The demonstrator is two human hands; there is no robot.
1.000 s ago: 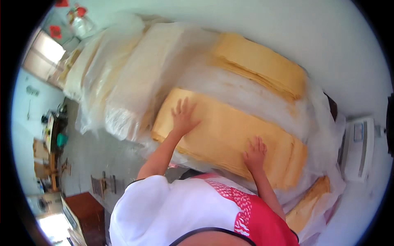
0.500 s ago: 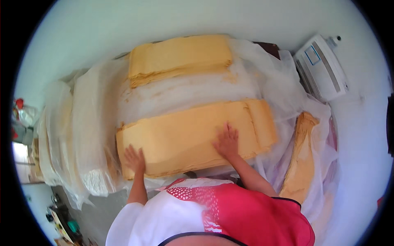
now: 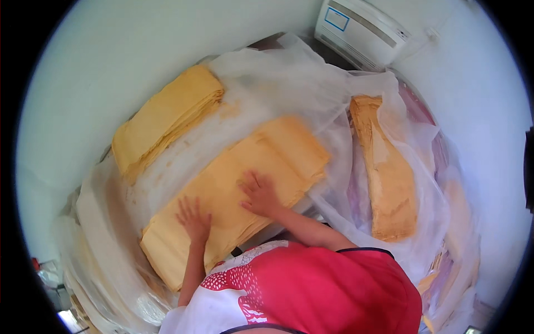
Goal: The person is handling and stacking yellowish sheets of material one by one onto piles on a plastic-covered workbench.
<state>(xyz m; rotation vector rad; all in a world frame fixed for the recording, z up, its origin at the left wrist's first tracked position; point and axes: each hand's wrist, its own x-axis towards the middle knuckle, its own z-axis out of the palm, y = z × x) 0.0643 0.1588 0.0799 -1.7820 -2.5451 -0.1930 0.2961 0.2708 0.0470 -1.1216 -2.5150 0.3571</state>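
A long stack of thin yellow-orange sheets [image 3: 222,183] lies in front of me with its layered edges facing my body. My left hand [image 3: 194,220] rests on its top with the fingers spread. Nearer the middle of the stack, my right hand [image 3: 260,193] lies with its fingers apart, slightly blurred. Neither hand grips anything. Across the translucent plastic sheeting [image 3: 267,78], farther back on the left, sits a second stack of similar yellow sheets [image 3: 167,119].
Off to the right, a narrow, curved stack of orange-yellow sheets [image 3: 384,172] is partly wrapped in plastic. Pale plastic-covered bundles [image 3: 105,234] stand at the left. A white appliance with a vent [image 3: 361,30] is by the wall at the back.
My view has turned to the right, so the stacks appear tilted and farther left. My hands remain on the near stack, closer together than before.
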